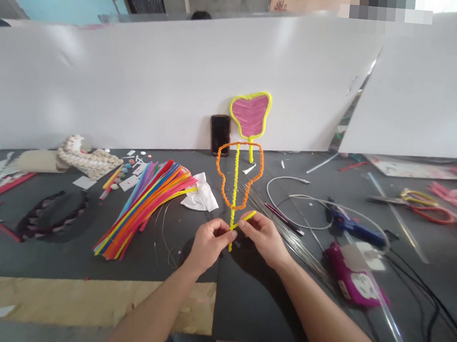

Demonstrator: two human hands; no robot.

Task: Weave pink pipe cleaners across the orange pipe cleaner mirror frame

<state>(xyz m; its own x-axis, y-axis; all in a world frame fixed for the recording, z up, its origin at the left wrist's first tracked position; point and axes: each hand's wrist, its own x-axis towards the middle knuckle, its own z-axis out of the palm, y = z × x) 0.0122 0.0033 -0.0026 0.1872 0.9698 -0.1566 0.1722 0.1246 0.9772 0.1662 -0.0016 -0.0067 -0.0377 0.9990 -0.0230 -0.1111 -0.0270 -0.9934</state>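
An orange pipe-cleaner outline with a yellow pipe-cleaner stem down its middle stands upright over the dark table. My left hand pinches the stem near its lower end. My right hand pinches a short yellow piece that sticks out to the right at the stem's base. Both hands meet at the stem. Behind it, a finished pink shape with a yellow rim leans against the white board.
A fan of coloured pipe cleaners lies to the left, with white crumpled paper beside it. Thin wires, a blue glue gun and a pink tool lie to the right. A phone leans on the board. Scissors sit far right.
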